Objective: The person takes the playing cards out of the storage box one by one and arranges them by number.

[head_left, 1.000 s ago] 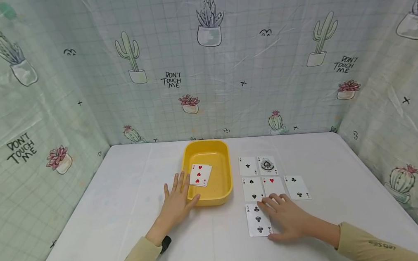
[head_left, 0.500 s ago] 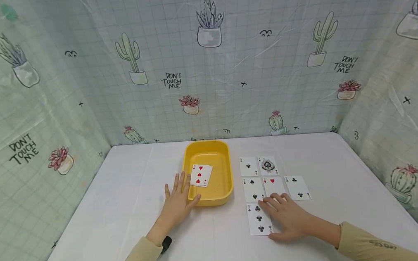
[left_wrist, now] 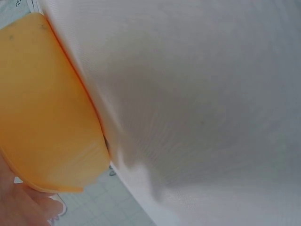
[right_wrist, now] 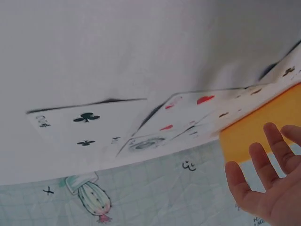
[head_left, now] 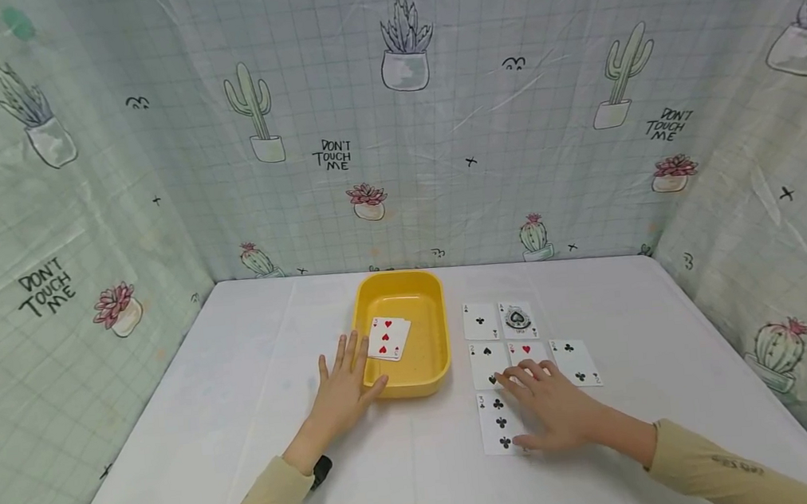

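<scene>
Card-laying, apparently: left grip spread at yellow tray, right grip loose, unladen, by three of clubs; next move likely calls for lifting three of hearts.

The tub stands on the surface, the curtain behind and to both sides. A card stack lies in its left part; the left hand is at its near left rim. Right of the tub, left to right: ace of clubs and ace of spades at the back; before them, two of spades, two of hearts, two of clubs; nearest, three of clubs, partly under the right hand.
</scene>
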### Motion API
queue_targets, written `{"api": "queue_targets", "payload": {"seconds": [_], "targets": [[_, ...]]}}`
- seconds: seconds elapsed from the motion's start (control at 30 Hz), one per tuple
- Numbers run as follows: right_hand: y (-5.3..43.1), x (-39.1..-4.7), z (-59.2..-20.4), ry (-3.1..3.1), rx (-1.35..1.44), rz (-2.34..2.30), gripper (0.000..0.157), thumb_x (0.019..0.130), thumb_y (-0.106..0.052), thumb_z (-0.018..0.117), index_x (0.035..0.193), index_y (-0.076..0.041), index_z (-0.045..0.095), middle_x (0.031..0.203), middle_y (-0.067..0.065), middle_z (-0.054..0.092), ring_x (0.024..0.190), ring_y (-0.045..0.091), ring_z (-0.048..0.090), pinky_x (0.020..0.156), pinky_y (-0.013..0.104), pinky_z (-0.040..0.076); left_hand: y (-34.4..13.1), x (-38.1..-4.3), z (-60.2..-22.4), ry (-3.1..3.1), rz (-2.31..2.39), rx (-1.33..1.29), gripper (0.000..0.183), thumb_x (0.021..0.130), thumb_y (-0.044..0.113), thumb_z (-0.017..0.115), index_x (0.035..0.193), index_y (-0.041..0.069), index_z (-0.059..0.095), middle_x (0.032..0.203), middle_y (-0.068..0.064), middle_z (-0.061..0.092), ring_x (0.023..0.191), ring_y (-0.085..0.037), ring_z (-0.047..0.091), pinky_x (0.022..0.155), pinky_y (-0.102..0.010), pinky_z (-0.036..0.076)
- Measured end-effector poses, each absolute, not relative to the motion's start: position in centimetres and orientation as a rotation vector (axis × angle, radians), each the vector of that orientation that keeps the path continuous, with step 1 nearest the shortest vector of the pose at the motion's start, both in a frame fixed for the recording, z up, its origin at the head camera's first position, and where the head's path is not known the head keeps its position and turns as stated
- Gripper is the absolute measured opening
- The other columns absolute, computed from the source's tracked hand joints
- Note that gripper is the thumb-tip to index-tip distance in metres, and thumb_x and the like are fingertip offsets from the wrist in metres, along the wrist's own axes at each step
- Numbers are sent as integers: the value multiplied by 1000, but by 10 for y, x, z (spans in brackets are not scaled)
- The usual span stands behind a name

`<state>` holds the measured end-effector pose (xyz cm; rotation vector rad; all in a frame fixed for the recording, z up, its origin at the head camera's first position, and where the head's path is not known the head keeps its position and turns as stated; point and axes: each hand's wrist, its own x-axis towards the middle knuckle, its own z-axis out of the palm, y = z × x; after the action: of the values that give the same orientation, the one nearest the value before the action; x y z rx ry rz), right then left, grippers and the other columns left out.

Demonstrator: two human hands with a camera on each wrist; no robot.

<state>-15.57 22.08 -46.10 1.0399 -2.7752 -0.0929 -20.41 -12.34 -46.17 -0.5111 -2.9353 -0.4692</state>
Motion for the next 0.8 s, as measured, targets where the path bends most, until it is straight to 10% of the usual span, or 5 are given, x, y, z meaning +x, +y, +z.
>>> {"api": "queue_targets", "payload": {"seconds": [0.8], "targets": [[190,-210,-420,-2717,985,19,76,78,-55,54,138,-13,33,130,3,42,117,24,36,92,52,34,-123,-203,-461,-2947,-462,-503,75,88,51,44,143,7,18,151,-13,11,138,-34,9,101,-65,11]]}}
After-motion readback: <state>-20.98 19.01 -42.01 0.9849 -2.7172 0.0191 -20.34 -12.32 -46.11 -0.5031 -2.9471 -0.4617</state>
